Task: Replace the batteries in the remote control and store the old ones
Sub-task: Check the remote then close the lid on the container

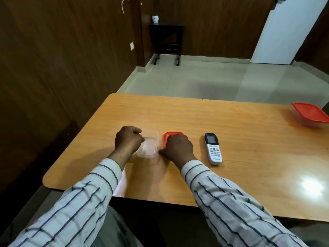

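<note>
A white remote control (pixel 212 148) with a dark screen lies face up on the wooden table (pixel 231 125), untouched. To its left lies a small red lid (pixel 173 134), and my right hand (pixel 178 147) rests on top of it, fingers curled over its near part. Further left stands a small clear plastic container (pixel 150 146) without a lid. My left hand (pixel 128 139) is closed at the container's left rim; whether it holds something small is not visible. No batteries are in sight.
A second clear container with a red lid (pixel 310 114) stands at the table's far right edge. The table's near edge runs just past my forearms. A dark panelled wall is on the left; a small black stand (pixel 166 41) sits by the far wall.
</note>
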